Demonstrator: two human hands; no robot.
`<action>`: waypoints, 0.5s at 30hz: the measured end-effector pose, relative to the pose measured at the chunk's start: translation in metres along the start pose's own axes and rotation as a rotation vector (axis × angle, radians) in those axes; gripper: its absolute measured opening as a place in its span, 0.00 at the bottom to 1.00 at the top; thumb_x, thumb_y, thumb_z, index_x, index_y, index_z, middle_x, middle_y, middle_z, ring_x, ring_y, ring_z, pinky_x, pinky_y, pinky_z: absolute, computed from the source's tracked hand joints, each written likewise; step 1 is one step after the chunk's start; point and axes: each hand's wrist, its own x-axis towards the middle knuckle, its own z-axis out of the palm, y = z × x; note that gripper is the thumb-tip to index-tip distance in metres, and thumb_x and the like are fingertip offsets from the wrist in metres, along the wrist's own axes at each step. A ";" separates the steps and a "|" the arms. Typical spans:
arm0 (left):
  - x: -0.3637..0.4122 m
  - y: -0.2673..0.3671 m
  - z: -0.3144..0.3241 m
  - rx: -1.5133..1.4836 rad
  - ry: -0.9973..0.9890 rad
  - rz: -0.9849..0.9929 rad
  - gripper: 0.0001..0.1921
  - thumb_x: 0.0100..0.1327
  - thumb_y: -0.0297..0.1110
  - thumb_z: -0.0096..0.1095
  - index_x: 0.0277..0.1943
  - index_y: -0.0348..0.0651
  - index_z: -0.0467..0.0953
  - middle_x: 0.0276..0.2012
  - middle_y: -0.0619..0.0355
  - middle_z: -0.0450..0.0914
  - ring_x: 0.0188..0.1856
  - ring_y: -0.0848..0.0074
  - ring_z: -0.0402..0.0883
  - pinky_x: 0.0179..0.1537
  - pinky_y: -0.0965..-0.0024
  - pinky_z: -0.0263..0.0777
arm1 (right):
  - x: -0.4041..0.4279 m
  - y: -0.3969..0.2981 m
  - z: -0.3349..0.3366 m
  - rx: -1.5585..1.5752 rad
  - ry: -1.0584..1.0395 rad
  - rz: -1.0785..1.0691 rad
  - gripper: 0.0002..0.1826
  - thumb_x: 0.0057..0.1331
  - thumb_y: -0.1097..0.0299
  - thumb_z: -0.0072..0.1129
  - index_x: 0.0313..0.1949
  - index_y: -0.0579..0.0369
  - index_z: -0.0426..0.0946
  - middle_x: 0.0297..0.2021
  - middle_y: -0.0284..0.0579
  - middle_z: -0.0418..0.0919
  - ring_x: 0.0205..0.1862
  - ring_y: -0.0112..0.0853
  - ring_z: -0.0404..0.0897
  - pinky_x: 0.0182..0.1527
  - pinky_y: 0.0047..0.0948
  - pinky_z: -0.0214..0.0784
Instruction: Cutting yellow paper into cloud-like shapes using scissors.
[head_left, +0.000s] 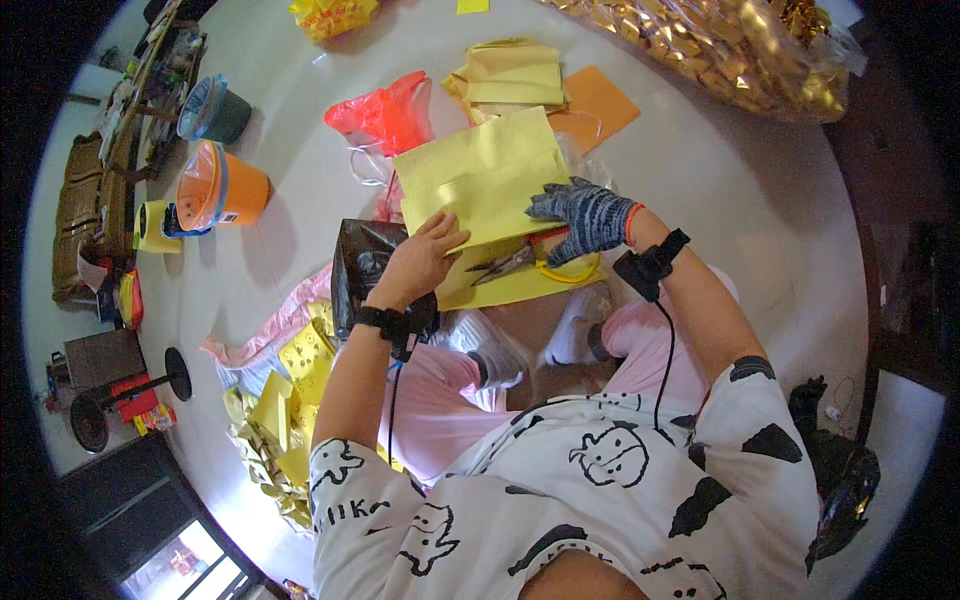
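Observation:
My bare left hand (429, 255) rests flat on the lower left of a stack of yellow paper sheets (480, 165), fingers slightly apart. My right hand (589, 219), in a grey-and-black knitted glove, lies spread at the stack's right edge, thumb apart from the fingers. Below the stack, on another yellow sheet (480, 291), lies a pair of scissors or a similar cutting tool (510, 264) with dark metal jaws and red and yellow handles. The right glove partly covers its handles. Neither hand visibly grasps anything. A black plastic-covered block (364, 259) stands beside my left hand.
Beyond the stack lie a red plastic bag (386, 112), folded yellow papers (517, 71) and an orange sheet (600, 105). Left are an orange bucket (244, 187) and patterned yellow papers (307, 352). A large bag of gold foil pieces (697, 52) lies at upper right.

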 end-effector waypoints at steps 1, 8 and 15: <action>0.000 -0.003 -0.002 -0.003 -0.003 -0.007 0.17 0.52 0.29 0.54 0.48 0.42 0.70 0.53 0.45 0.65 0.58 0.58 0.59 0.56 0.66 0.58 | -0.001 0.008 0.007 -0.055 0.049 -0.073 0.31 0.50 0.47 0.57 0.49 0.51 0.68 0.53 0.44 0.65 0.57 0.40 0.60 0.59 0.38 0.47; 0.006 -0.033 -0.005 -0.558 0.067 -0.275 0.12 0.56 0.32 0.54 0.41 0.36 0.73 0.40 0.48 0.76 0.44 0.67 0.75 0.43 0.71 0.66 | 0.023 0.061 0.028 0.395 0.177 0.137 0.19 0.55 0.50 0.52 0.38 0.50 0.75 0.36 0.46 0.77 0.39 0.40 0.74 0.45 0.32 0.64; 0.028 -0.055 0.004 -0.466 0.148 -0.498 0.14 0.53 0.38 0.56 0.38 0.35 0.74 0.28 0.47 0.77 0.31 0.63 0.77 0.33 0.66 0.67 | 0.045 0.043 0.015 0.485 0.429 0.552 0.29 0.52 0.42 0.48 0.41 0.55 0.72 0.37 0.54 0.75 0.41 0.44 0.73 0.46 0.35 0.63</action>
